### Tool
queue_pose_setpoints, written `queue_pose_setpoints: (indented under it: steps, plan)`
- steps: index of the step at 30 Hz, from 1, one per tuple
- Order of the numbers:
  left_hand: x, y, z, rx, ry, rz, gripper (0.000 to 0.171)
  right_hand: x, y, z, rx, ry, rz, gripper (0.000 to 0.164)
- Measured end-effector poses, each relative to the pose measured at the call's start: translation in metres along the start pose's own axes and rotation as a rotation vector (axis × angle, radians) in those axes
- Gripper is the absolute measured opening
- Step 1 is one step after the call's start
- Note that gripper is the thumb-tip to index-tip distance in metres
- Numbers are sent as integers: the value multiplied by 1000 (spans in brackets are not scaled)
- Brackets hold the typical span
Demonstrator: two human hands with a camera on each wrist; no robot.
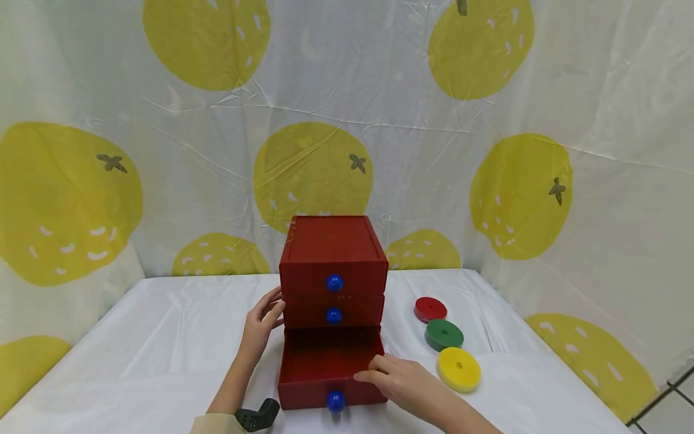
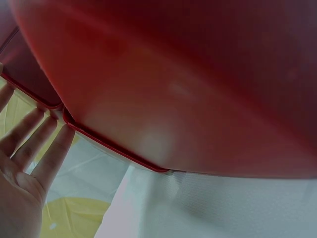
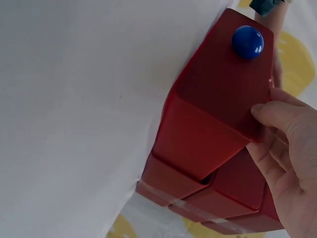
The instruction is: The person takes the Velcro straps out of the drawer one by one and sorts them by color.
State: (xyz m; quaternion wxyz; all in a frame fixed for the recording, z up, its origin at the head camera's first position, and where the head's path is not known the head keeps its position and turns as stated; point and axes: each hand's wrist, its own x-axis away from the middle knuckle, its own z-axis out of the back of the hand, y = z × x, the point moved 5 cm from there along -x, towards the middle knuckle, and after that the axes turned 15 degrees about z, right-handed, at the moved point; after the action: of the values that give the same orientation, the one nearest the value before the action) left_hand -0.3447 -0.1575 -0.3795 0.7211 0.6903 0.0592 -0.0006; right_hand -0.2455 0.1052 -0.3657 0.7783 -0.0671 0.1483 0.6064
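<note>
A red drawer cabinet (image 1: 334, 241) with blue round knobs stands on the white-covered table. Its bottom drawer (image 1: 317, 393) is pulled out, and its inside looks bare; the upper two drawers are closed. My right hand (image 1: 398, 383) pinches the top edge of that drawer's front near its right corner, thumb on the outer face, as the right wrist view also shows. Against the cabinet's left side rests my left hand (image 1: 261, 325), its fingers extended. In the left wrist view the fingertips of the left hand (image 2: 29, 163) touch the red side wall.
Right of the cabinet lie three flat round rolls: a red roll (image 1: 431, 308), a green roll (image 1: 444, 334) and a yellow roll (image 1: 458, 369). Behind the table hangs a white curtain (image 1: 412, 175) printed with yellow fruit. A dark strap device sits on the left wrist.
</note>
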Motion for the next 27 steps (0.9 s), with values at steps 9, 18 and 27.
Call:
queue_pose_setpoints:
  steps: [9,18,27]
  plan:
    - [1,-2,0,0,2,4,40,-4,7,-1,55,14,-17,45]
    - [0,-3,1,-9,5,2,40,-9,16,-3,99,5,-33,47]
    - [-2,0,1,-13,-3,-15,40,-15,20,-2,227,49,11,49]
